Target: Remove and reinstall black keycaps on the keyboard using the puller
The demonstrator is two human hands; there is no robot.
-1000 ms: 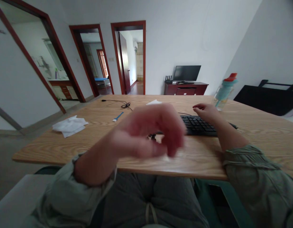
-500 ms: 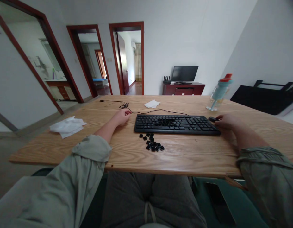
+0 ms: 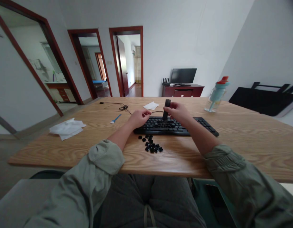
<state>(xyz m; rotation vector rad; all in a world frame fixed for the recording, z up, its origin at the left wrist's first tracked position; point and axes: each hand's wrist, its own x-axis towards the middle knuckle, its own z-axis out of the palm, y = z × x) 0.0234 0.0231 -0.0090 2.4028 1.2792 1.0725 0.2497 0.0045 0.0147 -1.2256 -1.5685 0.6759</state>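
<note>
The right hand (image 3: 176, 111) is gripping a black tool (image 3: 166, 109) with closed fingers. The tool is standing nearly straight up, its bottom end pointing down at the keyboard (image 3: 175, 125). The left hand (image 3: 139, 117) is resting curled at the keyboard's left end, holding nothing I can see.

Scene lit evenly by soft, diffuse daylight; brightest patches seen through the open doorways (image 3: 128, 61) at the back. Shadows on the table (image 3: 243, 139) faint, no harsh glare noted. Strong wide-angle distortion recorded: wall lines bowed near the edges. Sleeves at the bottom rendered slightly soft.
</note>
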